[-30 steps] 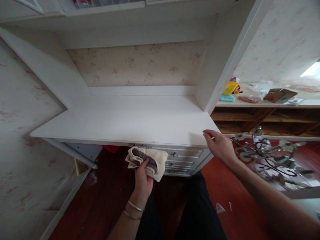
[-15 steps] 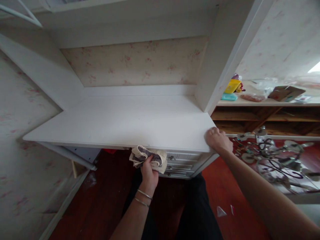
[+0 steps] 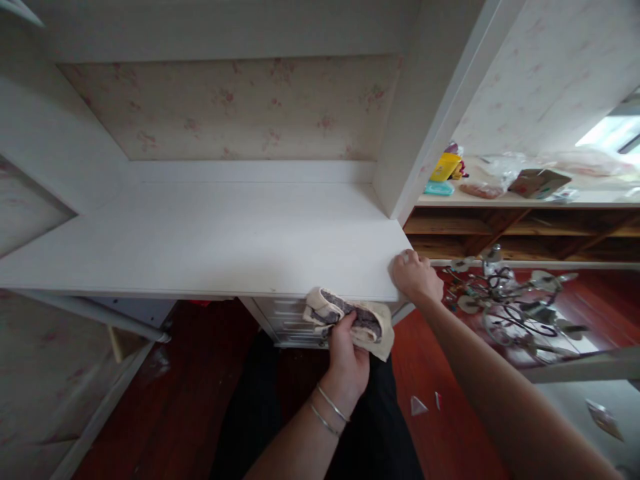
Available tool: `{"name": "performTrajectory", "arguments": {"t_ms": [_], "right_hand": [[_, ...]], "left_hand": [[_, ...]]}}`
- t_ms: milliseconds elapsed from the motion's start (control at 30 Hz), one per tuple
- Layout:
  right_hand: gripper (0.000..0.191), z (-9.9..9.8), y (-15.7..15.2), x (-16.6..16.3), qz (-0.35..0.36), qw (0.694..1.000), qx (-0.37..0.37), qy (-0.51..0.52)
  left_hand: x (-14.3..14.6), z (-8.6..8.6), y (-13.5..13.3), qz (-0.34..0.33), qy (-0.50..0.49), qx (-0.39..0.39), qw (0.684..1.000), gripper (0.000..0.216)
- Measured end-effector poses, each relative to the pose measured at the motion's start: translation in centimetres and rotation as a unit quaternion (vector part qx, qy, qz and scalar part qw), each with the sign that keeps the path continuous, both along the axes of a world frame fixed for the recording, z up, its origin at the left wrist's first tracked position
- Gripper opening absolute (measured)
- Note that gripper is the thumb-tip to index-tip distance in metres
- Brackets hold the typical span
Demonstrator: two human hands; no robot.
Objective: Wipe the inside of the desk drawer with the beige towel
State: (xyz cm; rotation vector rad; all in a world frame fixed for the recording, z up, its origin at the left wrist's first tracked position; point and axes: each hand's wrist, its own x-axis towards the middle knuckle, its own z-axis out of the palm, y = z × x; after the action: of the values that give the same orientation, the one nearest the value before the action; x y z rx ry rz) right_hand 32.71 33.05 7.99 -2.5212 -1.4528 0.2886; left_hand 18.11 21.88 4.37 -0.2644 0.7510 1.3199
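Note:
My left hand (image 3: 347, 353) is closed around a crumpled cream cloth (image 3: 367, 320) with dark stains, held just under the front edge of a white desk top (image 3: 210, 233). Two thin bangles sit on that wrist. My right hand (image 3: 415, 277) rests on the desk's front right corner, fingers curled over the edge. Behind the cloth are white drawers (image 3: 283, 320) with small metal handles.
A white upright panel (image 3: 415, 127) bounds the desk on the right, floral wallpaper behind. Further right, a wooden shelf unit (image 3: 520, 227) carries a yellow tub (image 3: 445, 167), a box and bags. A metal chandelier (image 3: 510, 310) lies on the red wooden floor, with small scraps nearby.
My left hand has carried the cloth rightward along the desk's front edge, closer to my right hand. My right hand settled onto the corner and stays there. The view shifted closer.

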Motion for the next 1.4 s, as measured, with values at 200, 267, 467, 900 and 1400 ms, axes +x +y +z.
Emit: {"name": "performTrajectory", "arguments": {"t_ms": [200, 267, 467, 900, 1400], "right_hand": [[0.054, 0.0, 0.1, 0.0, -0.005, 1.0, 0.007, 0.001], [0.054, 0.0, 0.1, 0.0, -0.007, 1.0, 0.007, 0.002], [0.055, 0.1, 0.3, 0.1, -0.011, 1.0, 0.003, 0.007], [0.057, -0.2, 0.5, 0.3, -0.01, 1.0, 0.006, 0.006], [0.059, -0.1, 0.1, 0.2, -0.005, 1.0, 0.002, 0.013]], "left_hand": [[5.4, -3.7, 0.4, -0.072, -0.064, -0.027, 0.995, 0.013], [6.5, -5.5, 0.6, -0.065, -0.074, -0.029, 0.995, 0.015], [5.6, -11.0, 1.6, -0.049, -0.055, -0.053, 0.996, 0.021], [-7.9, -14.4, 2.5, 0.046, 0.046, -0.092, 0.994, 0.019], [-13.5, -3.0, 0.3, 0.115, 0.049, 0.034, 0.992, 0.017]]}}
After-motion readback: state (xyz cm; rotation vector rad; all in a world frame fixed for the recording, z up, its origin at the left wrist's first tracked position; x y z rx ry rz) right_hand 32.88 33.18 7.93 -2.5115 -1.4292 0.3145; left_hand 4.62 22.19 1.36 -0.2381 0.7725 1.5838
